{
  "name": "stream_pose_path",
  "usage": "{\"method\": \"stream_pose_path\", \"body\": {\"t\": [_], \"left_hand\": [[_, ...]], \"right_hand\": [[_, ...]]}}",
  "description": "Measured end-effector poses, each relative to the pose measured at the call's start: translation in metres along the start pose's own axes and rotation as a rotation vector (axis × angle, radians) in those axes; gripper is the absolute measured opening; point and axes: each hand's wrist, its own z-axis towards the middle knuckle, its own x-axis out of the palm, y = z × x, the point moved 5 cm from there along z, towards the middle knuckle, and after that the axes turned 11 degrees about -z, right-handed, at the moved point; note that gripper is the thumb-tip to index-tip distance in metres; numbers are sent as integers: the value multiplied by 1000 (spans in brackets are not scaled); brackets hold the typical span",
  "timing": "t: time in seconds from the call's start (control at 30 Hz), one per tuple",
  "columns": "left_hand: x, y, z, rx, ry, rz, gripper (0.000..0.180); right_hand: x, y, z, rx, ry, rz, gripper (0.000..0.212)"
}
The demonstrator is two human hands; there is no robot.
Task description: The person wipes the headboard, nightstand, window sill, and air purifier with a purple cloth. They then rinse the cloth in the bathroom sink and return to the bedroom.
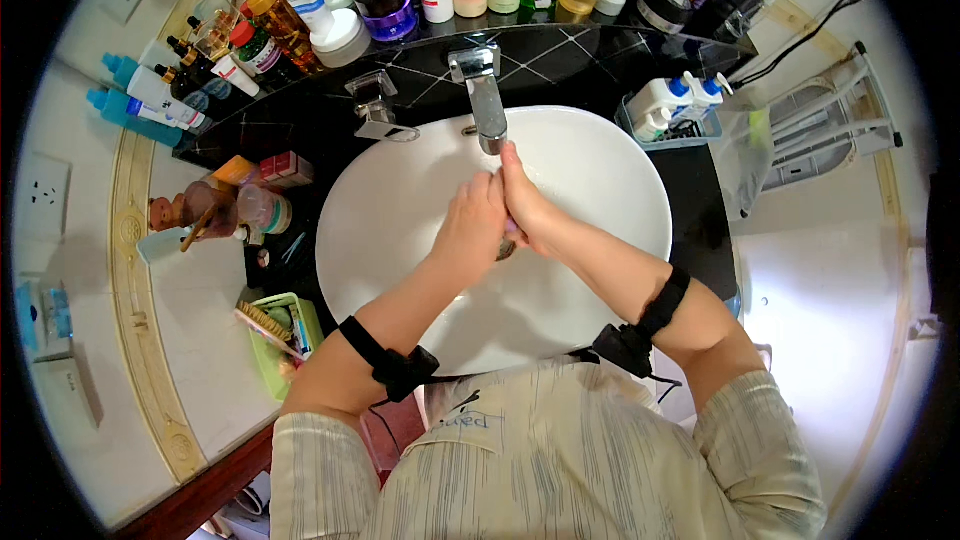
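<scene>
Both hands are together over the white oval sink [375,230], just under the chrome faucet [488,105]. My left hand [474,210] is closed, its knuckles up and its fingers bent in against the right palm. Pressed to it from the other side is my right hand [530,210], its fingers together and pointing toward the spout. A small light-purple thing [512,226] shows between the two hands; most of it is hidden and I cannot make out its kind. Below the hands, the drain [506,248] is partly covered.
Bottles and jars crowd the black ledge [420,65] behind the sink. A soap dish [385,120] stands beside the faucet. At the right is a bin of pump bottles [672,110]; at the left, a green basket [275,355] with a brush. Black straps [665,302] circle both forearms.
</scene>
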Motion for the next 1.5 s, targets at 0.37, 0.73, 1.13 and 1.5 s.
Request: {"method": "stream_pose_path", "body": {"t": [0.37, 0.73, 1.13, 1.5], "left_hand": [[-34, 0, -2, -153, -65, 125, 27], [-40, 13, -5, -271, -150, 45, 32], [-30, 30, -13, -227, -202, -264, 24], [-25, 27, -22, -238, -153, -426, 18]], "right_hand": [[5, 36, -9, -244, -325, -645, 92], [17, 46, -17, -322, -511, -738, 60], [27, 52, -24, -629, -613, -947, 52], [24, 46, -26, -558, -420, -1006, 50]]}}
